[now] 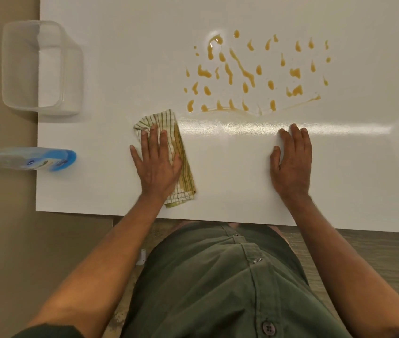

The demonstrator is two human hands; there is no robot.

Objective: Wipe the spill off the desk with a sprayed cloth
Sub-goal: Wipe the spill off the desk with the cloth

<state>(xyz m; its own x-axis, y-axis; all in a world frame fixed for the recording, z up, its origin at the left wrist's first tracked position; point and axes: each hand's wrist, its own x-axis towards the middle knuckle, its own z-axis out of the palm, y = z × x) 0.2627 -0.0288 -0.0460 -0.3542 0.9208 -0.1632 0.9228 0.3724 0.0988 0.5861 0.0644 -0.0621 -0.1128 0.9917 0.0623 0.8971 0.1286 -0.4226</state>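
1. I see the left hand (155, 164) lying flat on the striped cloth (181, 154), with the fingers straight and pressing it on the white desk (230, 181); it does not grasp the cloth, it only pushes it down.
2. The right hand (292, 164) rests flat on the bare desk, well to the right of the cloth, with relaxed fingers and nothing in it.
3. The amber spill (254, 74) is farther from me than both hands, as many drops and streaks. Its nearest smeared edge is just beyond the far corner of the cloth.
4. The cloth is folded and already looks stained yellow on its right side, so I judge the wiping is only begun; most drops are not touched.
5. To do this step well, I would keep the palm flat with even pressure and push the cloth forward and to the right through the drops, in overlapping passes, then pull the liquid toward one place instead of spreading it.
6. I would turn the cloth to a clean side when it is saturated.
7. The spray bottle (30, 158) lies at the left edge, and the clear container (40, 69) stands behind it.
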